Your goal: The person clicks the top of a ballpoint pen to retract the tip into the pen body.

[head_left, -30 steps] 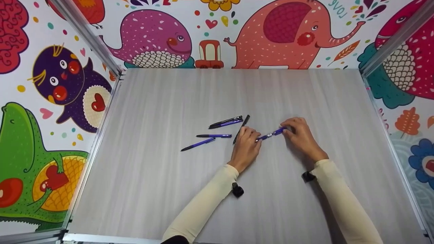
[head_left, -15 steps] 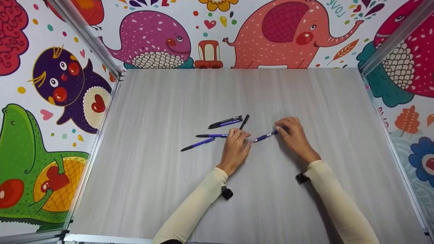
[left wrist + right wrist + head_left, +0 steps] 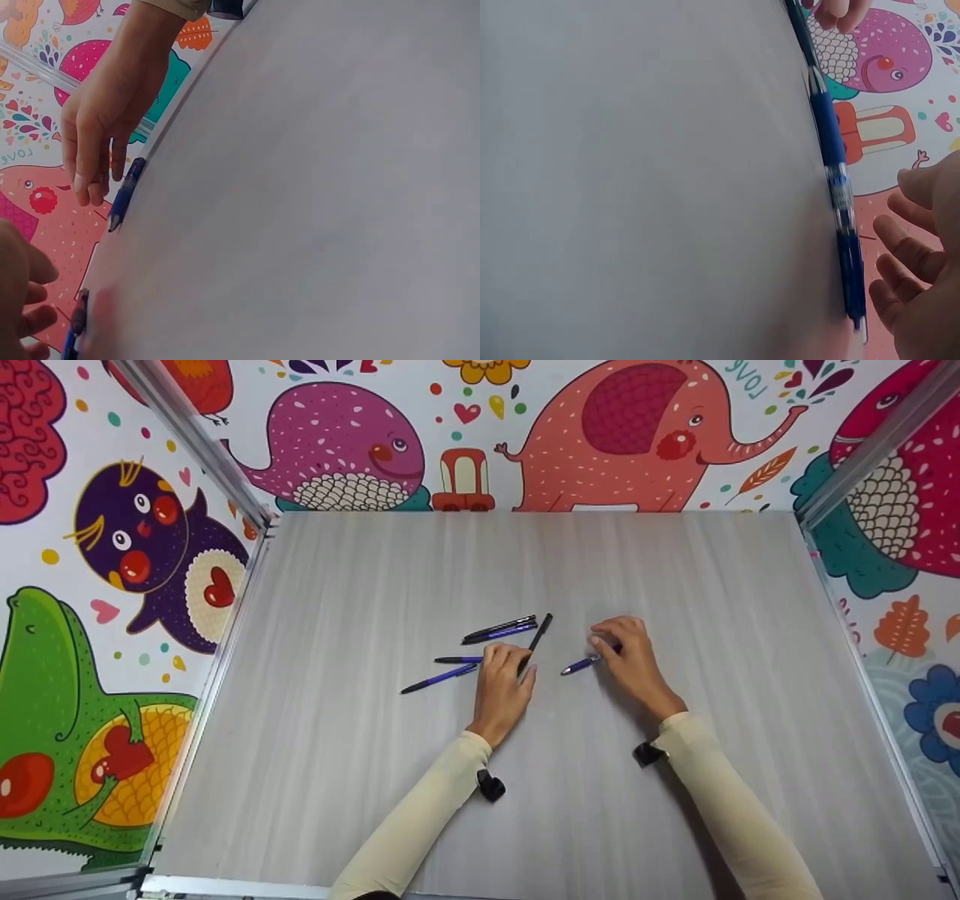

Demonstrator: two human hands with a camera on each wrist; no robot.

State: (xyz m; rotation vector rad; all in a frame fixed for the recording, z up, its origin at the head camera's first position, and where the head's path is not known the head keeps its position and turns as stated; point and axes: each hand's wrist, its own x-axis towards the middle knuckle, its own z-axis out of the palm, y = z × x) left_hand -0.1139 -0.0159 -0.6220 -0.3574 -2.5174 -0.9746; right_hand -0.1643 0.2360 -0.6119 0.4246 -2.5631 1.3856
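A blue pen (image 3: 577, 665) with a clear middle section lies on the table, its tip toward the left. My right hand (image 3: 634, 671) is over its rear end; in the right wrist view, its bent fingers (image 3: 907, 247) are apart from the pen (image 3: 829, 135). My left hand (image 3: 501, 694) hovers low beside a slanted black pen (image 3: 538, 636), with nothing visible in its fingers (image 3: 37, 292). It covers the right end of a blue pen with a black grip (image 3: 457, 660). Another such pen (image 3: 435, 680) lies just below that one.
Farther back, a black pen (image 3: 495, 628) and a blue pen (image 3: 504, 634) lie side by side. The grey table (image 3: 337, 780) is bordered by metal rails (image 3: 202, 712) and walls with cartoon animals (image 3: 345, 442).
My left hand has let go of the blue pen's tip end and moved left toward the other pens. The right hand has released the pen and shifted left over it.
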